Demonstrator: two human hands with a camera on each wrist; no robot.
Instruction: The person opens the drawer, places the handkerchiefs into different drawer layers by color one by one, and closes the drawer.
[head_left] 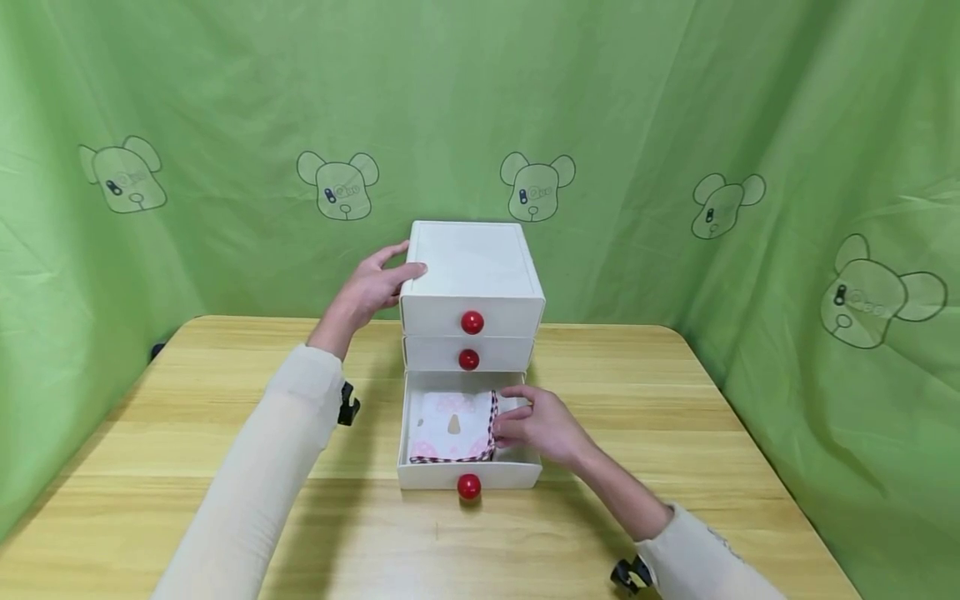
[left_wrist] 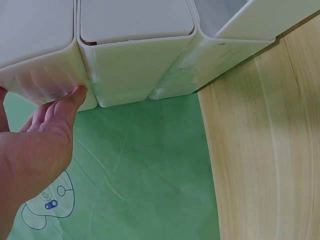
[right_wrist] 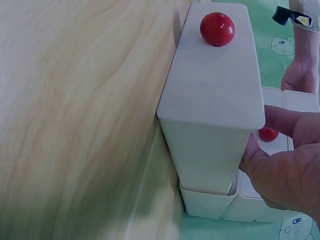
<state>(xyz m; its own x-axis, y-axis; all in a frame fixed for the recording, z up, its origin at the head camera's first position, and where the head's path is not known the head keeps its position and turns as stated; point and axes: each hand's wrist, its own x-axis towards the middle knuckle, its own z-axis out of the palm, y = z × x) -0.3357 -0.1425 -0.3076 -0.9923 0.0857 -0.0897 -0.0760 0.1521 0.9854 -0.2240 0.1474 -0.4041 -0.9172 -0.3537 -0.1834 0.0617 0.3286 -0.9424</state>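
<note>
A white three-drawer cabinet (head_left: 472, 258) with red knobs stands at the table's back. My left hand (head_left: 375, 283) rests against its upper left side, thumb over the top edge; the left wrist view shows the fingers along the side wall. The bottom drawer (head_left: 517, 477) is pulled out. In it lies a folded white cloth (head_left: 438, 433) with pink patterns and a dark-red-and-white checked border. My right hand (head_left: 543, 425) reaches over the drawer's right side, fingers apart, fingertips at the cloth's right border. In the right wrist view the drawer wall hides the cloth.
The upper drawer (head_left: 435, 321) and middle drawer (head_left: 431, 354) are closed. A pale wooden table (head_left: 630, 400) lies under the cabinet. Green curtains (head_left: 450, 108) with bear-head drawings hang behind and at both sides. Dark clips (head_left: 347, 406) sit by the sleeves.
</note>
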